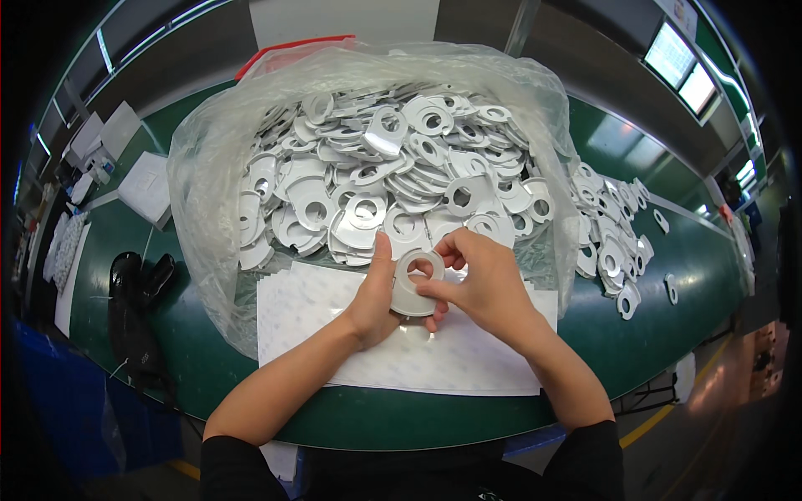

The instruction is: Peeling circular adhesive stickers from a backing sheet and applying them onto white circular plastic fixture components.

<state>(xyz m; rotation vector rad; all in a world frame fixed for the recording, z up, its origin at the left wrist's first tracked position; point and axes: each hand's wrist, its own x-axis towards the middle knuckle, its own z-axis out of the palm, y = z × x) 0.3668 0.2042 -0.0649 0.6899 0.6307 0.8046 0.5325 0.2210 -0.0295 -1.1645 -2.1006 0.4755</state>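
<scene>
Between my two hands is a flat light-grey plastic ring plate (pixel 407 294) with a round hole, held over white paper sheets (pixel 326 321). My left hand (pixel 373 298) grips its left side, thumb upright along the edge and fingers curled beneath. My right hand (pixel 484 280) pinches the right side, with the thumb across the front near the hole. Just beyond my hands, a large heap of similar grey ring plates (pixel 368 213) lies in an open clear plastic bag (pixel 200 200).
A smaller pile of ring plates (pixel 614 242) lies right of the bag on the green table (pixel 668 292). At left are a black glove-like item (pixel 134 321) and a white box (pixel 146 188). A red edge (pixel 292 46) shows behind the bag.
</scene>
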